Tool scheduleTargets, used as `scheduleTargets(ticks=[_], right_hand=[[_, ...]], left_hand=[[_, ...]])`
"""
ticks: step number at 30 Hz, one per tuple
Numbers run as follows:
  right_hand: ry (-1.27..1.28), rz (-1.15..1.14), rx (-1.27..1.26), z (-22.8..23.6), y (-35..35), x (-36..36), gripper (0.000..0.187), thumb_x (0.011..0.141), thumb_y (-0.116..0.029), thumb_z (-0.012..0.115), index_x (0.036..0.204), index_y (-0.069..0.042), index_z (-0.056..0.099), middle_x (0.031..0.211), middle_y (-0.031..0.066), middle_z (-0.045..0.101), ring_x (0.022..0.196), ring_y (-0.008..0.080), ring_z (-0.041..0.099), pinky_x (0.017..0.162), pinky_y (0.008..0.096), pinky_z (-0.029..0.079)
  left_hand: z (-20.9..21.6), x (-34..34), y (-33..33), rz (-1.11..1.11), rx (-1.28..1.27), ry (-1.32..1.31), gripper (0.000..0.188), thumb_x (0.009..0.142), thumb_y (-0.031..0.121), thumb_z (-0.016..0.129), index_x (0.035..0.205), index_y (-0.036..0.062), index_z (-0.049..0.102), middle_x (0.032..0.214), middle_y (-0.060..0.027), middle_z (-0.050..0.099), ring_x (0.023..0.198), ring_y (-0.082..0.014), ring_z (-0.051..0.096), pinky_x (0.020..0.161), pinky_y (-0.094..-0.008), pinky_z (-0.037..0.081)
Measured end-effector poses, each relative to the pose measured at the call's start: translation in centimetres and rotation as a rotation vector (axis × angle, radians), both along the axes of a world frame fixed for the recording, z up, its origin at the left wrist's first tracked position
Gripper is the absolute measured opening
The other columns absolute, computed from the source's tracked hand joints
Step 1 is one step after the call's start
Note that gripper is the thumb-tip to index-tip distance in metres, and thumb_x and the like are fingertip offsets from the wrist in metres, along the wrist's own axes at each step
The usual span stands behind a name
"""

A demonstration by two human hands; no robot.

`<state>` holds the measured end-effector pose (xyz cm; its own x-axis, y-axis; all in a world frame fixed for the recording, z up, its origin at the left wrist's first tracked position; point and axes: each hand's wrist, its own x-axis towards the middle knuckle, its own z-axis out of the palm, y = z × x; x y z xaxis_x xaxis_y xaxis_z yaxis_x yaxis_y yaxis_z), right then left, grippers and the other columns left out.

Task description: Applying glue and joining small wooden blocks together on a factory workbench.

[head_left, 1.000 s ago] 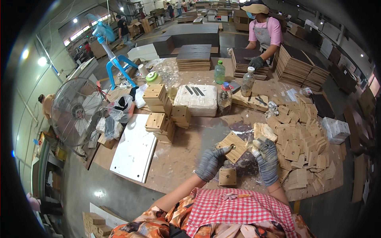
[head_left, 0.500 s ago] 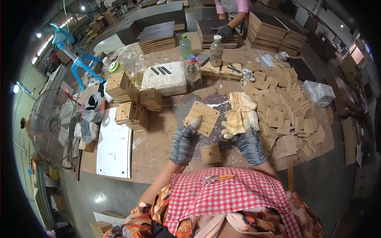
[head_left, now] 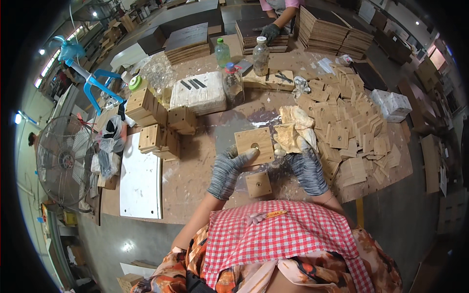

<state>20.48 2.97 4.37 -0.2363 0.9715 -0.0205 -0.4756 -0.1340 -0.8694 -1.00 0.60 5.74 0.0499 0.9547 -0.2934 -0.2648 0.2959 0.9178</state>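
Note:
My left hand (head_left: pixel 229 167), in a grey knitted glove with bare fingertips, grips a square wooden plate (head_left: pixel 261 140) by its near left side. The plate has small corner holes and a larger hole in its middle, and my thumb lies beside that hole. My right hand (head_left: pixel 305 166), gloved alike, is closed on a stained yellowish-white cloth (head_left: pixel 292 136) just right of the plate. Part of the cloth spreads away over the table. Between my hands and closer to me, another square wooden plate (head_left: pixel 258 184) with a centre hole lies flat.
Loose wooden plates (head_left: pixel 342 127) are heaped at right. Stacked wooden plates (head_left: pixel 146 107) and a white board (head_left: pixel 140 176) occupy the left, near a fan (head_left: pixel 66 158). Behind are a wrapped white block (head_left: pixel 198 93) and bottles (head_left: pixel 233 85). Across the table, a co-worker's gloved hand (head_left: pixel 270 32) rests on dark-topped panels.
The plate in my left hand has turned, its edges now lying more level, and shifted slightly right. My right hand stays on the cloth. The whole view has shifted a little.

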Motion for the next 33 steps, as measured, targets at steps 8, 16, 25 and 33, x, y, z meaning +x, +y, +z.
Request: scheduleTargets(ticks=[8,16,25,33], right_hand=[[-0.604,-0.158,0.814,0.7,-0.9,-1.1,0.038,0.086,-0.018,0.065,0.124,-0.019,0.059,0.125,0.0106,0.056,0.119,0.0245,0.051,0.099,0.0359,0.045],[-0.938,-0.116,1.122,-0.1,-1.7,-2.4,0.032,0.084,-0.016,0.065,0.116,-0.009,0.062,0.12,0.0097,0.056,0.109,0.0246,0.053,0.098,0.0415,0.039],[-0.681,-0.317,0.708,0.5,1.0,0.4,0.034,0.085,-0.013,0.064,0.118,-0.004,0.059,0.114,0.012,0.057,0.107,0.0259,0.055,0.093,0.0385,0.045],[-0.726,-0.224,0.542,1.3,-1.2,-0.5,0.033,0.087,-0.016,0.061,0.115,0.0,0.059,0.114,0.0118,0.058,0.107,0.0227,0.055,0.095,0.0335,0.042]], left_hand=[[-1.6,1.0,0.4,0.146,0.0,-0.539,0.031,0.089,0.022,0.064,0.114,0.0043,0.059,0.107,-0.0062,0.064,0.099,-0.0189,0.062,0.083,-0.0335,0.054],[-4.7,0.5,0.3,0.058,0.116,-0.234,0.033,0.091,0.02,0.06,0.119,0.0024,0.054,0.115,-0.0109,0.06,0.105,-0.0213,0.059,0.091,-0.0366,0.05],[-0.9,1.5,-0.3,0.006,0.021,-0.632,0.052,0.09,0.02,0.061,0.133,-0.0009,0.04,0.127,-0.016,0.054,0.115,-0.0299,0.056,0.097,-0.0448,0.05],[-1.4,0.8,-0.7,-0.095,0.003,-0.602,0.055,0.094,0.029,0.055,0.136,-0.001,0.034,0.121,-0.0214,0.056,0.106,-0.0355,0.061,0.087,-0.0435,0.056]])
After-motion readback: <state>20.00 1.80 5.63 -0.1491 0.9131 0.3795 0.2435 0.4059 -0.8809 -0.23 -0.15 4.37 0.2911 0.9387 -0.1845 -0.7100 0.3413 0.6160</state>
